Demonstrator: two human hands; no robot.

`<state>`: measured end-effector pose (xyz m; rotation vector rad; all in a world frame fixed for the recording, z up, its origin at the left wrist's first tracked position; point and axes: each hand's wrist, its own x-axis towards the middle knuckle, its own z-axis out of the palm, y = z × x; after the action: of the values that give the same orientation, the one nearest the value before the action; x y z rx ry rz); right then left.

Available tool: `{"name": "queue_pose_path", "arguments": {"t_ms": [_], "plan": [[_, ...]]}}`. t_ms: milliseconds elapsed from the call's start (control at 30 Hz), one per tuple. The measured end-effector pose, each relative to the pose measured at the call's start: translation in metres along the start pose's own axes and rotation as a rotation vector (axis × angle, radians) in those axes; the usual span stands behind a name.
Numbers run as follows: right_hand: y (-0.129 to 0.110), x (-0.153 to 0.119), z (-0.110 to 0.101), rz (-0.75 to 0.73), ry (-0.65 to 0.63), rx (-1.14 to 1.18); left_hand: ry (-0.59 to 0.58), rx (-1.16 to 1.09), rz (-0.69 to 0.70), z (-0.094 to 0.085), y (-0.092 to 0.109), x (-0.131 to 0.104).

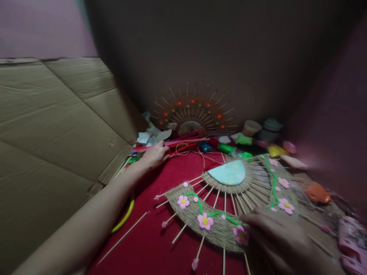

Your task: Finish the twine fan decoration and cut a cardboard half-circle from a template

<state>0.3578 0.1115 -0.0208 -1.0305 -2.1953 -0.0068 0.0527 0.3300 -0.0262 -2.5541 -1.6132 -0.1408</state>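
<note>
Head view, only one I have. Fan (205,220) lies flat on the red surface (172,170), right of centre. Its band carries pink flowers and a green vine (200,204); sticks poke out past the rim, several with pink blobs on the ends.

My right hand (282,233) is over the band, fingers bunched narrow at the vine's end beside a flower (241,235). Blurred and dark there; can't tell if anything is pinched. Risk: if the clay is soft, a hard press or a dragging knuckle could smear that petal or peel the vine off the twine. Palm also hides part of the fan, so I could lean on sticks I can't see and bend or shift them.

My left hand (156,154) is at the pink strips (187,142), fingers curled in. Can't tell if it holds one. Twine (183,148) loops just beside it; a strip pulled fast could snag it, and the twine runs toward the fan, so the fan might get tugged.

Loose stick (123,238) sits right of my left forearm. A careless sweep could roll it into the blobbed tips.
</note>
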Motion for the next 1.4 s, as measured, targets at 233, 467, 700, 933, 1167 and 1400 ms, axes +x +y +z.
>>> {"name": "queue_pose_path", "arguments": {"t_ms": [233,467,700,933,1167,1400], "plan": [[0.006,-0.005,0.001,0.005,0.031,-0.032,0.032,-0.071,-0.117,0.000,-0.006,0.005],[0.011,-0.012,0.001,0.014,-0.011,-0.036,0.035,-0.078,-0.252,-0.005,-0.004,0.001],[0.012,-0.012,-0.016,0.116,0.150,-0.128,0.148,-0.154,-0.331,-0.012,-0.002,0.002],[0.010,0.002,-0.039,0.497,0.530,0.043,0.070,-0.231,-0.432,-0.017,0.002,-0.004],[-0.002,0.048,-0.044,0.460,0.431,0.104,0.154,-0.096,-0.372,-0.032,0.014,-0.006],[0.018,0.132,0.024,0.141,-0.004,0.069,0.230,-0.040,-0.383,-0.010,0.015,-0.003]]}}
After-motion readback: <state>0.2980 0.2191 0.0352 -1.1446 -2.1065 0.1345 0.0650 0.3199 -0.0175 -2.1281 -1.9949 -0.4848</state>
